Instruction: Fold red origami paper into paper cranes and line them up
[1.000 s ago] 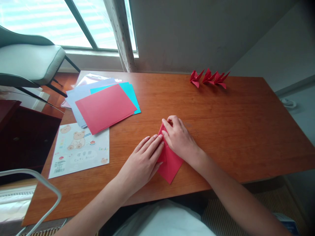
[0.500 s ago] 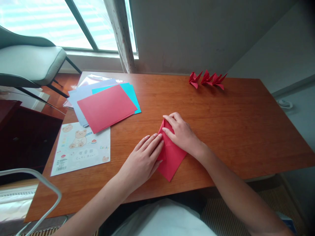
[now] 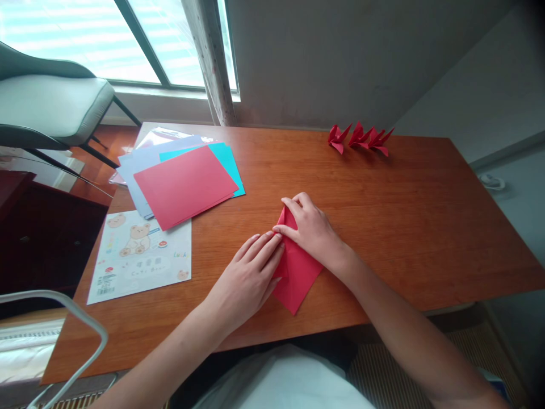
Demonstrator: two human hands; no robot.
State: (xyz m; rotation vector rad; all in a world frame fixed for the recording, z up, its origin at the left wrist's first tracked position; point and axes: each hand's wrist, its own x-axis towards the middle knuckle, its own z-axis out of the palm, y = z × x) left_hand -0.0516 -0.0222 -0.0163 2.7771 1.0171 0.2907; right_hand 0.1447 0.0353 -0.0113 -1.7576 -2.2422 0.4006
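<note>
A partly folded red paper [image 3: 298, 278] lies on the wooden table [image 3: 383, 204] in front of me. My left hand [image 3: 249, 275] lies flat on its left side, fingers stretched out and pressing down. My right hand [image 3: 310, 230] rests on the paper's upper part, its fingertips pressing along a fold near the top point. Neither hand lifts the paper.
A fanned stack of coloured sheets, red sheet [image 3: 185, 184] on top, lies at the left. A printed bear sheet [image 3: 140, 255] sits below it. Three red origami cranes [image 3: 360, 138] stand near the wall. A grey chair [image 3: 51, 108] is by the window.
My right hand's fingers have slid down and left along the fold. My left hand has stayed flat on the paper.
</note>
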